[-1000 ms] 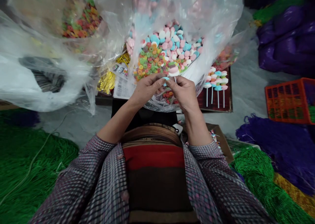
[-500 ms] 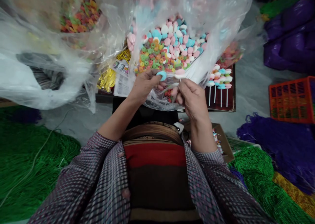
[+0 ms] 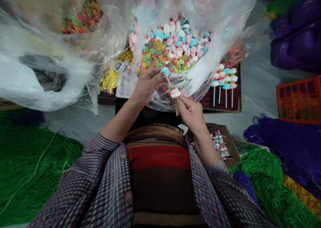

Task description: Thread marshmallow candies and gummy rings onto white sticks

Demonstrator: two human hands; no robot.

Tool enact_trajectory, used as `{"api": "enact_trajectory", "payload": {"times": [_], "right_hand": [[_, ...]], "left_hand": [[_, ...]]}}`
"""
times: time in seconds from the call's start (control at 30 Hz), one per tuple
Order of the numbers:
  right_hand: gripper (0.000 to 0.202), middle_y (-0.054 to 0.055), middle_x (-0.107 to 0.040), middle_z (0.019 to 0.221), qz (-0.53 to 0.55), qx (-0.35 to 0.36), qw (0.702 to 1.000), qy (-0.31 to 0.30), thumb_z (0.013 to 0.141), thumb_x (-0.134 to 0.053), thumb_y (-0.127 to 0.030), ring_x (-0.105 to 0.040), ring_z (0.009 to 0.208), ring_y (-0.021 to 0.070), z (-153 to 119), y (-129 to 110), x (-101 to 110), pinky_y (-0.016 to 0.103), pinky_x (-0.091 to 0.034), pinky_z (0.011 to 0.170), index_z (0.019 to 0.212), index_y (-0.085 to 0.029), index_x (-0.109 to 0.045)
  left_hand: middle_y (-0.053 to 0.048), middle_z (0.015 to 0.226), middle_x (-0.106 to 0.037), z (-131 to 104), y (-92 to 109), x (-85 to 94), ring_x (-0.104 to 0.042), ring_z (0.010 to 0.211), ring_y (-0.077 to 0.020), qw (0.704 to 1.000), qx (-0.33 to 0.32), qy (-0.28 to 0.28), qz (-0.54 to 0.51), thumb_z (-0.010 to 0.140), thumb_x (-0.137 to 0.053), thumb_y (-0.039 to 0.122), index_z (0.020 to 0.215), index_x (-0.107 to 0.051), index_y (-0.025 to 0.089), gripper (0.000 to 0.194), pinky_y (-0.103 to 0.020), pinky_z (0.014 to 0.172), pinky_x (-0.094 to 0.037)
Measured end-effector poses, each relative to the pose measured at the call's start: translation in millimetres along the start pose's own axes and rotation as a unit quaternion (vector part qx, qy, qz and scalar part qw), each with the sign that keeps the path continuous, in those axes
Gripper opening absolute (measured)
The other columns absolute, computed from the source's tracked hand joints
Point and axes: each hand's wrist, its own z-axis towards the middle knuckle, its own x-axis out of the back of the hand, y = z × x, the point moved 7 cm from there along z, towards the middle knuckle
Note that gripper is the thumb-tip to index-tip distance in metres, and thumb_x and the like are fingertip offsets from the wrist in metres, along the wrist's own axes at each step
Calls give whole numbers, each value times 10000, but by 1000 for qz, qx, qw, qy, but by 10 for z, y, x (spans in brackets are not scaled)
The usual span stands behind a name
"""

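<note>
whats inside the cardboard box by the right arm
Small multicoloured pieces, some shiny, show inside the cardboard box. The right forearm covers part of it, and anything beneath the top pieces is hidden.

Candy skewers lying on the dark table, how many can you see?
4, side by side near the right edge of the table: the leftmost skewer, the second skewer, the third skewer and the rightmost skewer. Others may be hidden under them or the plastic.
</note>
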Motion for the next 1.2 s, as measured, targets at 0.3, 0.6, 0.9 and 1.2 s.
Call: {"api": "enact_trajectory", "payload": {"times": [0.3, 0.6, 0.9, 1.2], "right_hand": [[387, -52, -496, 471, -45, -1, 999, -15, 987, -511, -334, -446, 487, 113, -32, -57, 61, 280, -349, 576, 614, -233, -502], [355, -80, -499, 489, 90, -60, 994, 9, 1005, -539, -512, -449, 486, 96, -120, 40, -181, 245, -342, 522, 914, -216, -714], [390, -97, -449, 470, 173, -105, 979, -15, 976, -596, -558, -368, 437, 73, -92, 95, -165, 228, -269, 456, 993, -203, -754], [467, -84, -473, 511, 186, -88, 978, 18, 955, -573, -675, -400, 455, 83, -26, 123, -251, 234, -294, 449, 953, -228, -709]], "left_hand": [[-11, 1081, -804, -59, 148, 6, -742, 1084, -169, 977, -149, 40, 145, 886, -792, 364, 1078, -741, 248, 230, -311, 978, -598], [13, 894, -766, -113, 89, -68, -723, 806, -131, 986, -126, 49, 97, 953, -670, 354, 1039, -692, 263, 128, -299, 793, -606], [-4, 1015, -794, -162, 213, -72, -731, 969, -161, 968, -161, 26, 190, 938, -694, 419, 1130, -719, 265, 247, -311, 909, -589], [-43, 1231, -783, -256, 370, -164, -709, 1218, -210, 954, -189, -7, 231, 939, -708, 359, 1175, -729, 254, 259, -323, 1077, -540]]}}
